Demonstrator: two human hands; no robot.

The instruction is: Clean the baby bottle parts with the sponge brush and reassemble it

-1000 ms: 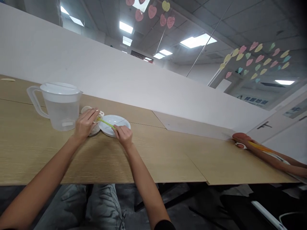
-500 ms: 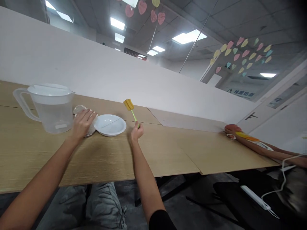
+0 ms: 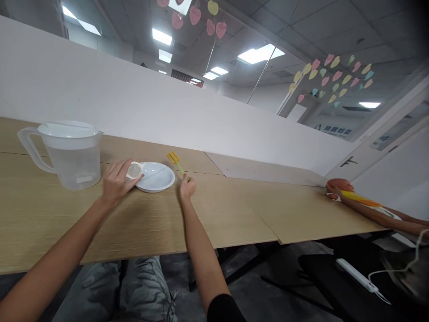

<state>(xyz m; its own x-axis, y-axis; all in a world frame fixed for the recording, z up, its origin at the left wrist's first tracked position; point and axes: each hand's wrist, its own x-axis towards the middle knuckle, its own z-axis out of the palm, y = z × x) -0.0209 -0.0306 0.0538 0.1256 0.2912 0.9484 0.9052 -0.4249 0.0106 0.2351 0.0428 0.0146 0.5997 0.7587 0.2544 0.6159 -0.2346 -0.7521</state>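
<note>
My left hand (image 3: 115, 181) is closed around a small clear cup (image 3: 134, 170) with a pale rim, tilted so its round end faces right, over the left edge of a white bowl (image 3: 155, 177). In my right hand (image 3: 187, 187) is the green handle of a brush with a yellow sponge head (image 3: 173, 157), just right of the bowl. The sponge points up and to the left, apart from the cup. A clear lidded pitcher (image 3: 75, 156) stands on the table to the left of my left hand.
The wooden table (image 3: 228, 210) runs along a white partition (image 3: 150, 116). At its far right end, another person's arms (image 3: 372, 213) reach to a reddish object (image 3: 340, 184) and a yellow one. A black chair (image 3: 335, 273) with a white power strip (image 3: 357, 275) stands below.
The cup, upright by the bowl before, is now tipped sideways in my left hand. My right hand has moved slightly left and down, with the sponge lower and closer to the bowl.
</note>
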